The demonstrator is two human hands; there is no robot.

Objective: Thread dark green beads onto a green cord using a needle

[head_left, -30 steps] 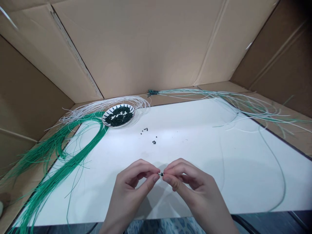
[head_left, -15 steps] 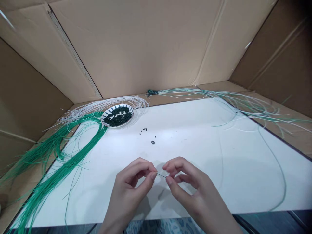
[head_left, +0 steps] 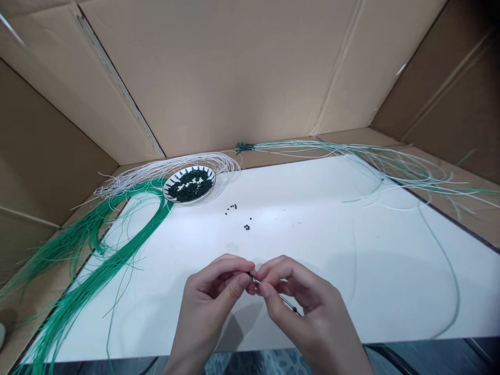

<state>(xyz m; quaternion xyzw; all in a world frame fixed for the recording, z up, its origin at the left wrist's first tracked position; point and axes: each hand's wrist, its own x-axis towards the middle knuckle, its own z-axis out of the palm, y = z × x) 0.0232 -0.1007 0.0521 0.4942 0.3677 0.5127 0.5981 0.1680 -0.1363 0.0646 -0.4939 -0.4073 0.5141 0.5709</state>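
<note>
And there it is, a thin, pale strand [head_left: 257,281] strung with tiny dark beads [head_left: 250,275], right between the fingertips at the near middle of the white board [head_left: 312,234]. A half-second ago it was a bare length spanning a gap; now the hands have closed in, and dark beads show right by the left fingertips. The left hand [head_left: 213,297] pinches the beaded part between thumb and forefinger, while the right hand [head_left: 307,297] pinches the strand just beside it, its other fingers curled. More strand slips out below the right fingers toward four o'clock, carrying a dark round bead [head_left: 295,309]; the beaded portion is back in sight, though I can't tell how many beads are hidden by the fingers. Out at twelve o'clock from the fingertips, a little cluster of loose black beads [head_left: 247,227] sits where it was. At eleven, the white, dark-striped oval dish [head_left: 167,186] holds a heap of the same, a looped bundle of white strands [head_left: 156,165] just beside it. Long green strands [head_left: 128,250] sweep along nine to ten. Farther off, a dark-tipped bundle of pale and green strands [head_left: 245,148] starts at twelve and fans toward two.
</note>
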